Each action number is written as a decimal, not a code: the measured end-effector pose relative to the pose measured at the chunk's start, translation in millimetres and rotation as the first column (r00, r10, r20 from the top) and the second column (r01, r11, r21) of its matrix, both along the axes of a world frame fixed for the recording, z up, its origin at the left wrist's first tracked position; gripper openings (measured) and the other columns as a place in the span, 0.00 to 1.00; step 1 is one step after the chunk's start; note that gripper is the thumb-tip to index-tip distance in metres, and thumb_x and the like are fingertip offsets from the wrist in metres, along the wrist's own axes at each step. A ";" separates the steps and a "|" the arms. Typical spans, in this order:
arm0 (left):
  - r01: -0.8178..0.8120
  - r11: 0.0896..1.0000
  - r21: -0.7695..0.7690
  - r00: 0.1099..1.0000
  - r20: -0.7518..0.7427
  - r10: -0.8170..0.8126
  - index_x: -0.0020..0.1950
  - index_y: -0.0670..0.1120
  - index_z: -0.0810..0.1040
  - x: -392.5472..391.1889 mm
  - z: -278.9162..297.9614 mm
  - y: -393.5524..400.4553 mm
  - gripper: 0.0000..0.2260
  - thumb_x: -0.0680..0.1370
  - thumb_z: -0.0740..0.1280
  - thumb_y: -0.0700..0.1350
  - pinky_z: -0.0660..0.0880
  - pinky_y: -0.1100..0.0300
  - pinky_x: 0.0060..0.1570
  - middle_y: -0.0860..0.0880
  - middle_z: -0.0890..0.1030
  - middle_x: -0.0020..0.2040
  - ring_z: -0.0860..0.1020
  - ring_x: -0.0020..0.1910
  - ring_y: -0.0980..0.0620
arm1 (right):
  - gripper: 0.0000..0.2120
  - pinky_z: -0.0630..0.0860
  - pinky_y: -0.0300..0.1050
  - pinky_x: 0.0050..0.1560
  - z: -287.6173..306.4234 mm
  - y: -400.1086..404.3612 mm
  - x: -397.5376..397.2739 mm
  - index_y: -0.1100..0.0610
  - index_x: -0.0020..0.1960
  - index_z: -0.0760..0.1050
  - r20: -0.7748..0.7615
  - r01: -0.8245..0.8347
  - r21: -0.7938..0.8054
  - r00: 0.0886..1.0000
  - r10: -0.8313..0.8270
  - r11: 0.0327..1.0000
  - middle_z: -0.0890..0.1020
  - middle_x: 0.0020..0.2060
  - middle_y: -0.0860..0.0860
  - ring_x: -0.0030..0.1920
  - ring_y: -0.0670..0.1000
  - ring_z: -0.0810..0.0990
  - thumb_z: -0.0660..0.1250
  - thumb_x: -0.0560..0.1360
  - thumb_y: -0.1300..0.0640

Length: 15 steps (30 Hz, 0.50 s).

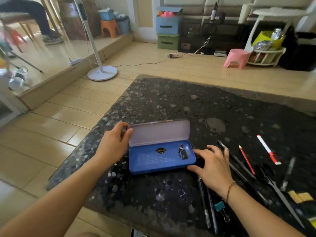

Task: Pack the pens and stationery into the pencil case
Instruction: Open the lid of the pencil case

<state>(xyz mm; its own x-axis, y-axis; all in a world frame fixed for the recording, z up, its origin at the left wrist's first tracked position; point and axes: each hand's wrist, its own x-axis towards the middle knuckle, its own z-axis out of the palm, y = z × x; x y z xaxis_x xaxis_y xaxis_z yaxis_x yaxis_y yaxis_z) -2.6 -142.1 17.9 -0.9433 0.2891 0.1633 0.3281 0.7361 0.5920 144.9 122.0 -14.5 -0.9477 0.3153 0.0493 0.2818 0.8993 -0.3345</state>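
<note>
- The pencil case (161,157), a blue tin, sits near the middle of the dark speckled bench (171,100), its lid (159,134) raised toward twelve o'clock.
- We hold our left hand (114,144) at the lid's nine o'clock end, fingers curled round its corner, probably propping it open.
- Our right hand (212,166) lies at three o'clock, fingers spread flat, thumb touching the tray's edge, seemingly to stop the tin sliding.
- The tray looks empty: we see only printing on its floor, so nothing is packed yet.
- From three to five o'clock wait a red pencil (246,159), a white-and-red marker (268,149), dark pens (207,206), scissors (277,187) and a teal binder clip (220,208).
</note>
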 end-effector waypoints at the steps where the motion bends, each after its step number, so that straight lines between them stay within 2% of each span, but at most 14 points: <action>1: -0.064 0.995 0.071 0.995 0.075 0.059 0.60 0.48 0.72 -5.7 -3.0 3.8 0.11 0.80 0.61 0.51 0.78 0.54 0.39 0.50 0.82 0.45 0.80 0.37 0.54 | 0.25 0.42 0.61 0.71 -0.3 0.0 0.8 0.40 0.65 0.69 0.002 -0.007 0.012 1.000 0.007 1.000 0.77 0.59 0.40 0.70 0.48 0.60 0.65 0.69 0.36; 3: -0.129 0.987 0.096 0.980 0.166 0.112 0.62 0.48 0.73 -12.6 -11.7 8.7 0.12 0.79 0.64 0.47 0.76 0.57 0.41 0.50 0.81 0.47 0.79 0.39 0.54 | 0.26 0.42 0.61 0.71 -1.9 0.9 2.6 0.39 0.65 0.69 0.016 -0.025 0.031 1.000 0.024 0.999 0.76 0.59 0.39 0.70 0.48 0.59 0.61 0.69 0.32; 6: -0.128 0.991 0.037 0.975 0.188 0.119 0.63 0.45 0.76 -14.6 -23.5 7.5 0.14 0.77 0.67 0.45 0.75 0.58 0.49 0.51 0.80 0.46 0.79 0.45 0.52 | 0.28 0.45 0.61 0.70 -2.8 4.3 0.9 0.41 0.59 0.75 -0.029 -0.022 0.019 0.999 0.022 1.000 0.78 0.54 0.38 0.68 0.48 0.63 0.52 0.68 0.28; 8: -0.120 0.993 -0.002 0.985 0.128 0.119 0.58 0.46 0.77 -9.3 -26.5 3.1 0.12 0.76 0.68 0.47 0.75 0.57 0.47 0.51 0.80 0.46 0.78 0.45 0.52 | 0.22 0.53 0.61 0.69 -1.7 7.8 -5.0 0.42 0.50 0.79 -0.100 0.022 -0.006 0.995 -0.023 1.000 0.79 0.46 0.39 0.62 0.49 0.69 0.55 0.69 0.31; 10: -0.114 0.989 -0.097 0.991 0.056 0.120 0.47 0.47 0.76 -0.8 -25.4 -2.5 0.07 0.74 0.69 0.50 0.73 0.58 0.40 0.52 0.79 0.41 0.76 0.41 0.53 | 0.12 0.62 0.55 0.63 3.1 11.0 -13.9 0.43 0.42 0.79 -0.131 0.084 -0.020 0.988 -0.086 0.996 0.77 0.36 0.39 0.55 0.50 0.73 0.64 0.69 0.36; 11: -0.108 0.985 -0.138 0.991 0.066 0.118 0.42 0.48 0.76 4.2 -23.4 -5.0 0.07 0.74 0.69 0.51 0.74 0.58 0.38 0.52 0.78 0.38 0.76 0.38 0.53 | 0.09 0.65 0.51 0.59 6.3 11.2 -18.7 0.42 0.39 0.78 -0.116 0.107 -0.026 0.987 -0.109 0.994 0.76 0.33 0.38 0.52 0.50 0.73 0.67 0.68 0.38; 15: -0.067 0.987 -0.148 0.979 0.180 0.093 0.34 0.48 0.78 14.6 -18.4 -8.4 0.08 0.72 0.72 0.48 0.77 0.59 0.37 0.53 0.80 0.32 0.78 0.34 0.56 | 0.10 0.69 0.46 0.50 13.6 4.6 -31.6 0.45 0.34 0.76 0.028 0.146 0.020 0.989 -0.147 0.989 0.80 0.34 0.41 0.48 0.49 0.74 0.68 0.68 0.41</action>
